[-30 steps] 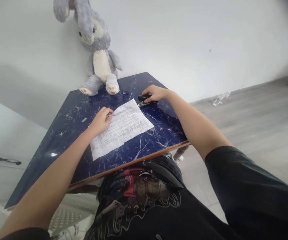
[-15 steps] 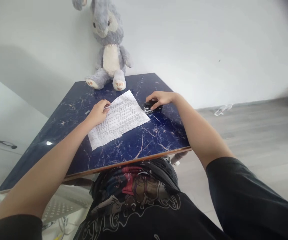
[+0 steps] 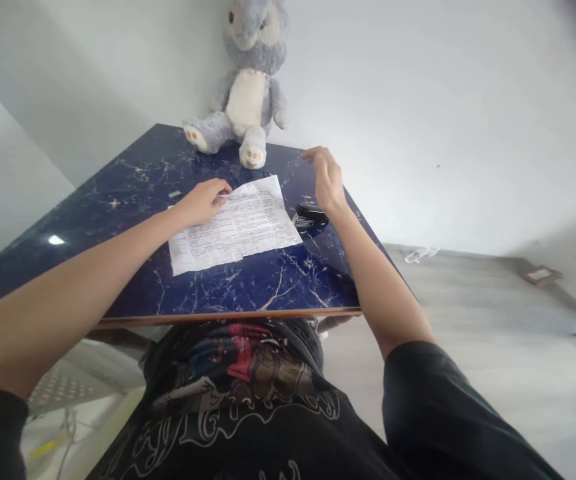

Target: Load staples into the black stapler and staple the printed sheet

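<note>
A printed sheet of paper [image 3: 235,227] lies on the dark blue marbled table [image 3: 133,193]. My left hand [image 3: 202,201] rests on the sheet's upper left part, fingers curled and pinching its top edge. A black stapler [image 3: 311,216] lies on the table just right of the sheet. My right hand [image 3: 325,180] hovers above the stapler, raised off it, with its fingers apart and nothing in them.
A grey plush rabbit [image 3: 245,93] sits at the table's far edge against the white wall. A small pale scrap [image 3: 174,194] lies left of the sheet. Grey floor lies to the right, with a clear bottle [image 3: 418,253] by the wall and a flat frame [image 3: 541,274].
My right hand let go of the stapler and rose above it, opening. The left hand stayed on the paper's edge. The camera swung to the left.
</note>
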A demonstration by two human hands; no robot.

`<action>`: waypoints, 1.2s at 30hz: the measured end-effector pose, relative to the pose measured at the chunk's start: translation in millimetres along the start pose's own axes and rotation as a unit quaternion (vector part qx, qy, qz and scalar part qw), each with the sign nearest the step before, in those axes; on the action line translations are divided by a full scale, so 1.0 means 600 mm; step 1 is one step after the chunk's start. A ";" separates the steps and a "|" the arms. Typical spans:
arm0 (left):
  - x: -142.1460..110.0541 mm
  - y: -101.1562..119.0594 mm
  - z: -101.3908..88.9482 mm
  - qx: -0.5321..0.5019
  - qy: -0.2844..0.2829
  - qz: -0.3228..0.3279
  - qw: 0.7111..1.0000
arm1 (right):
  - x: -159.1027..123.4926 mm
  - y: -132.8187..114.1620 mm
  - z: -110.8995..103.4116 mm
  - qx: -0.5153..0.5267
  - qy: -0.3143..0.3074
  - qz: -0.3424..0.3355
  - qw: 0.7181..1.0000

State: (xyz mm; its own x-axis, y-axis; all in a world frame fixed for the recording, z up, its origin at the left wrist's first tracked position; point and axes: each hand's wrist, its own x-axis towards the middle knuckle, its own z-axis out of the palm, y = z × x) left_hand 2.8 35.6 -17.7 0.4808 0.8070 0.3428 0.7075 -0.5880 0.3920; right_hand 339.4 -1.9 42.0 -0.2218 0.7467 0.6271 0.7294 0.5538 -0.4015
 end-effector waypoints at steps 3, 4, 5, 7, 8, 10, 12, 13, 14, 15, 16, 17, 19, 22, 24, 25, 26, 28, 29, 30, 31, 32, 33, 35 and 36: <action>0.002 -0.001 0.004 -0.014 -0.003 0.004 1.000 | -0.001 0.001 0.008 -0.038 -0.042 -0.009 0.998; 0.003 -0.001 0.006 -0.019 -0.003 0.008 1.000 | -0.006 -0.001 0.018 -0.055 -0.092 -0.010 0.994; 0.004 -0.002 0.008 -0.022 -0.003 0.012 1.000 | -0.011 -0.003 0.031 -0.078 -0.146 -0.010 0.986; 0.006 -0.003 0.013 -0.023 -0.004 0.016 1.000 | -0.025 -0.009 0.060 -0.136 -0.232 -0.007 0.963; 0.007 -0.004 0.015 -0.019 -0.004 0.017 1.000 | -0.031 -0.013 0.072 -0.163 -0.253 -0.005 0.954; 0.007 -0.004 0.018 -0.004 -0.004 0.017 1.000 | -0.037 -0.018 0.087 -0.192 -0.258 0.000 0.947; 0.006 -0.003 0.018 0.012 -0.005 0.018 1.000 | -0.035 -0.019 0.082 -0.165 -0.253 0.004 0.953; 0.006 -0.002 0.017 0.016 -0.006 0.018 1.000 | -0.032 -0.017 0.074 -0.131 -0.239 0.008 0.962; 0.005 -0.002 0.016 0.018 -0.008 0.019 1.000 | -0.029 -0.012 0.064 -0.086 -0.214 0.011 0.973; 0.004 -0.001 0.015 0.017 -0.009 0.020 1.000 | -0.025 -0.005 0.052 -0.038 -0.182 0.015 0.983; 0.004 -0.001 0.014 0.016 -0.010 0.021 1.000 | -0.023 0.004 0.040 0.004 -0.147 0.021 0.989; 0.004 -0.002 0.014 0.015 -0.009 0.021 1.000 | -0.021 0.014 0.029 0.034 -0.119 0.028 0.992; 0.004 -0.003 0.014 0.012 -0.007 0.021 1.000 | -0.020 0.037 0.013 0.064 -0.101 0.052 0.992; 0.004 -0.005 0.015 0.017 -0.011 0.021 1.000 | -0.020 0.062 0.002 0.085 -0.104 0.094 0.987; 0.005 -0.005 0.014 0.023 -0.016 0.021 0.999 | -0.016 0.064 -0.002 0.091 -0.066 0.105 0.988; 0.005 -0.005 0.014 0.026 -0.017 0.021 0.999 | -0.013 0.061 -0.004 0.085 -0.038 0.104 0.990; 0.005 -0.004 0.013 0.028 -0.017 0.020 0.999 | -0.010 0.054 -0.004 0.076 -0.018 0.099 0.992; 0.004 -0.002 0.013 0.029 -0.015 0.016 0.999 | -0.006 0.036 0.001 0.048 -0.017 0.083 0.995; 0.004 -0.002 0.013 0.029 -0.014 0.012 0.999 | -0.006 0.026 0.008 0.026 -0.047 0.077 0.996; 0.004 -0.001 0.013 0.027 -0.015 0.009 0.999 | -0.009 0.015 0.018 -0.006 -0.096 0.074 0.993; 0.004 -0.002 0.014 0.025 -0.016 0.007 1.000 | -0.013 0.006 0.030 -0.049 -0.149 0.073 0.985; 0.005 -0.003 0.015 0.022 -0.019 0.007 1.000 | -0.019 -0.002 0.044 -0.101 -0.193 0.069 0.974; 0.005 -0.004 0.016 0.019 -0.021 0.009 1.000 | -0.025 -0.009 0.059 -0.154 -0.222 0.061 0.961; 0.006 -0.008 0.018 0.016 -0.020 0.012 1.000 | -0.036 -0.018 0.083 -0.238 -0.237 0.036 0.941; 0.007 -0.009 0.020 0.016 -0.019 0.014 1.000 | -0.039 -0.020 0.092 -0.261 -0.232 0.026 0.937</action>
State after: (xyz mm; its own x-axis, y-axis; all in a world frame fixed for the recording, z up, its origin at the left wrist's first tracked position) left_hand 7.0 43.0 -28.5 0.5186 0.7926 0.3206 0.7099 -0.6082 0.3552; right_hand 300.2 -5.7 -4.5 -0.3453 0.9147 0.2102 0.9376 0.3462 0.0337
